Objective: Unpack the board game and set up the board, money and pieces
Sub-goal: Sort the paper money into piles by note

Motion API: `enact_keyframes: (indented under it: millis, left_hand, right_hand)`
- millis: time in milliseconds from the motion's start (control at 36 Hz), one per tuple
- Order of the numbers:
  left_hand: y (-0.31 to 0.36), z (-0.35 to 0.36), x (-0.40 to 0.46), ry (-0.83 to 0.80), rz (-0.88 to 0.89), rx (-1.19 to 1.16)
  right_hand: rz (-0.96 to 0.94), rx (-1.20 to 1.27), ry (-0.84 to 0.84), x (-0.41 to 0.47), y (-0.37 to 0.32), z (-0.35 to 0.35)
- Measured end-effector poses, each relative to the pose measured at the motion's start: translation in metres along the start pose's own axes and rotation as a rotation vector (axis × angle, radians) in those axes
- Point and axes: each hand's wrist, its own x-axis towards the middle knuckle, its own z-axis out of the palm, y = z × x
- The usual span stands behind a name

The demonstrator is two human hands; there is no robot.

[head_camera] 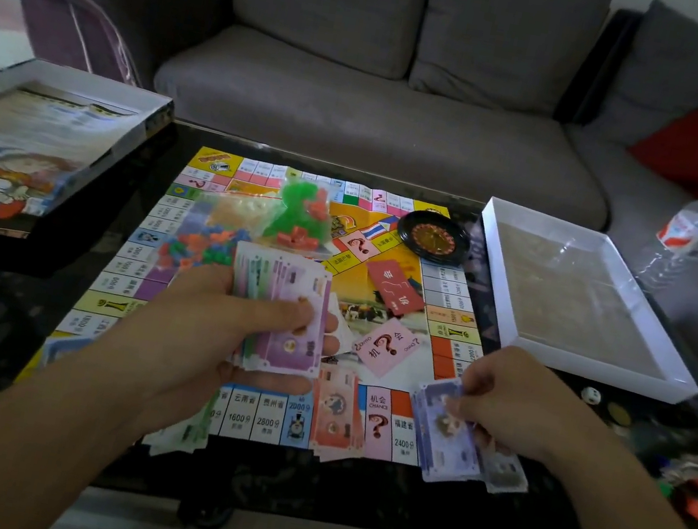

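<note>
L hand (233,328) grips note stack (282,313) | R hand (513,405) pinches purple notes (444,430), fingers partly hidden

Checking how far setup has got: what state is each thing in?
board: unfolded flat
left hand: grips money stack
right hand: pinches purple notes
green pieces bag: unopened, on board
white tray: empty
water bottle: capped

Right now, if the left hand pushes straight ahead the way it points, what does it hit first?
Probably the bag of coloured pieces lying on the board, just beyond the left hand and its wad of play money. Depth is hard to judge from this one view.
</note>
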Motion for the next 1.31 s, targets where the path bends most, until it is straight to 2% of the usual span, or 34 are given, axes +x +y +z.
enact_keyframes:
  millis: [139,222,278,361,417,528,694,917,1111,1306]
  left_hand:
    - [-0.002,0.002,-0.001,-0.022,0.014,0.018]
    - [-0.002,0.004,-0.003,-0.047,0.014,0.041]
    - [-0.003,0.005,-0.004,-0.062,0.014,0.05]
    - [-0.007,0.007,-0.005,-0.094,0.009,0.066]
    - [-0.009,0.01,-0.005,-0.119,0.008,0.069]
    - [-0.01,0.017,-0.008,-0.212,0.006,0.022]
    - [-0.008,0.011,-0.007,-0.154,-0.015,-0.051]
    - [-0.01,0.006,-0.008,-0.083,0.097,0.053]
    - [-0.012,0.001,-0.005,-0.011,0.105,0.123]
    - [-0.013,0.004,-0.006,-0.041,0.114,0.122]
  right_hand:
    - [0.058,-0.123,0.055,-0.003,-0.006,0.007]
    - [-0.013,-0.046,0.168,-0.013,-0.016,0.003]
    - [-0.122,0.167,0.18,-0.017,-0.022,0.004]
    - [-0.27,0.668,-0.056,-0.027,-0.041,0.013]
    - [-0.353,0.847,-0.139,-0.033,-0.051,0.022]
    - [-0.409,0.763,-0.016,-0.034,-0.066,0.037]
    - [-0.367,0.737,0.114,-0.03,-0.065,0.031]
    - [-0.467,0.662,0.141,-0.033,-0.072,0.04]
    - [-0.453,0.704,0.188,-0.033,-0.071,0.043]
    - [-0.44,0.786,0.086,-0.034,-0.075,0.05]
